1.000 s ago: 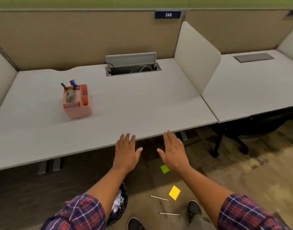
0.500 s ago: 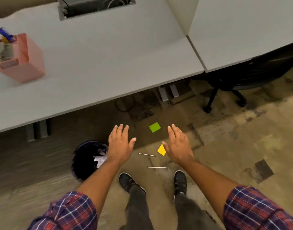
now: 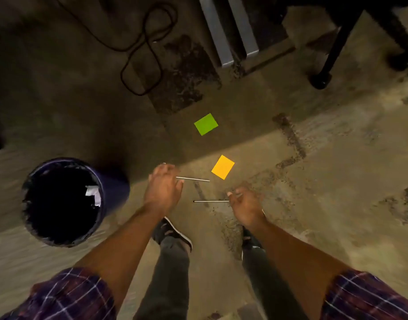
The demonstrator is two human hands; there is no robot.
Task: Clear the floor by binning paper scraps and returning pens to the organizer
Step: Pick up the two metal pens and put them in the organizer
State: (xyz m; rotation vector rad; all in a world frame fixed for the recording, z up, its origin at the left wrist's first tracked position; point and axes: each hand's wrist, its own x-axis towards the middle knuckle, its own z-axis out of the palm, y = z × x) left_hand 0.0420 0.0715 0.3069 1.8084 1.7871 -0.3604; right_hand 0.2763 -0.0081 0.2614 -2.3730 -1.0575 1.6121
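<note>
Down from the desk, our curled fingers (image 3: 166,170) reach two pens, left hand (image 3: 163,188) at upper pen (image 3: 193,179), right hand (image 3: 245,204) at lower pen (image 3: 211,201); grip unclear. Two scraps at twelve o'clock, green scrap (image 3: 206,124) beyond yellow scrap (image 3: 222,166); one bin (image 3: 116,185) at nine; stained floor (image 3: 313,181).

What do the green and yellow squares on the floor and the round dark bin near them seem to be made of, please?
The green square and the yellow square look like thin matte paper: crisp edges, lying flat, no shine. The round dark bin seems plastic with a glossy dark liner, judging by its crinkled rim, though blur leaves that open.
</note>
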